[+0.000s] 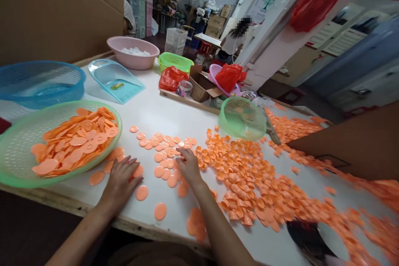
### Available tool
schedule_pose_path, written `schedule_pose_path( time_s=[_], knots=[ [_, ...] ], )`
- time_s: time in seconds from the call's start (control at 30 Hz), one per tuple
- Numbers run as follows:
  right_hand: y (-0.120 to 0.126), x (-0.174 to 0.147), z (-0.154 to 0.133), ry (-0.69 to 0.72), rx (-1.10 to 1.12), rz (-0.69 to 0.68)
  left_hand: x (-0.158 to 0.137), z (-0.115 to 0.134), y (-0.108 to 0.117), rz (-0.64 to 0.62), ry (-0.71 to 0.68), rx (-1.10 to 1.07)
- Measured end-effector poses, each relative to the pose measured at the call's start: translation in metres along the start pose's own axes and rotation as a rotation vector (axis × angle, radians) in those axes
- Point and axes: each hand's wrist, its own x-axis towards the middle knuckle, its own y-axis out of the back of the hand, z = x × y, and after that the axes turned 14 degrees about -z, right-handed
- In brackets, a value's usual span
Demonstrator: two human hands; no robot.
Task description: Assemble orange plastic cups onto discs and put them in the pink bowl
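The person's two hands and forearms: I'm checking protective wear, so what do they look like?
The left hand and right hand are bare, with no gloves visible. Both forearms are uncovered too: no sleeve, watch, bracelet or cable shows.

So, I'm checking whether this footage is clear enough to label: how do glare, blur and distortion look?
Head view: pale glare washes the white table and small highlights glint on some orange discs; head view: orange pieces smear toward the lower right; head view: the pink post leans, probably from camera tilt or wide-angle stretch.
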Motion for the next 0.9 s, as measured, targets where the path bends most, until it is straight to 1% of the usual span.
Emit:
schedule_pose_path(
  time_s=[0.07,0.13,0.2,0.27,0.37,0.47,0.53,0.57,0.6,0.63,0.67,0.73,0.77,0.83,0.9],
  knots=[
    [0.018,-0.033,0.009,-0.069,-0.009,0.040,0.006,0.005,0.001,0.006,-0.039,-0.054],
    [0.034,-0.069,0.021,-0.174,-0.026,0.087,0.013,0.011,-0.003,-0.026,-0.097,-0.073],
    [0.044,-0.099,0.032,-0.272,-0.038,0.143,0.021,0.015,-0.010,-0.027,-0.130,-0.061],
    [0.048,-0.118,0.041,-0.336,-0.052,0.185,0.026,0.016,-0.017,0.015,-0.126,-0.060],
    [0.044,-0.124,0.043,-0.340,-0.087,0.196,0.030,0.010,-0.021,0.084,-0.067,-0.082],
    [0.040,-0.118,0.034,-0.303,-0.139,0.173,0.029,0.005,-0.014,0.095,0.027,0.008],
    [0.038,-0.117,0.026,-0.315,-0.126,0.140,0.027,0.012,-0.009,0.148,0.060,0.075],
    [0.037,-0.118,0.022,-0.320,-0.114,0.132,0.026,0.021,-0.009,0.179,0.040,0.072],
    [0.036,-0.120,0.020,-0.312,-0.118,0.136,0.025,0.032,-0.010,0.186,-0.014,0.043],
    [0.034,-0.123,0.018,-0.287,-0.146,0.148,0.024,0.047,-0.012,0.159,-0.099,-0.005],
    [0.032,-0.127,0.016,-0.246,-0.197,0.156,0.023,0.063,-0.016,0.097,-0.205,-0.057],
    [0.027,-0.136,0.015,-0.152,-0.325,0.133,0.022,0.097,-0.025,-0.083,-0.411,-0.110],
    [0.025,-0.141,0.015,-0.115,-0.369,0.101,0.020,0.111,-0.029,-0.163,-0.482,-0.097],
    [0.023,-0.150,0.015,-0.074,-0.380,0.054,0.017,0.128,-0.035,-0.258,-0.543,-0.029],
    [0.027,-0.160,0.013,-0.051,-0.309,0.079,0.012,0.129,-0.037,-0.280,-0.533,0.030]
  ],
)
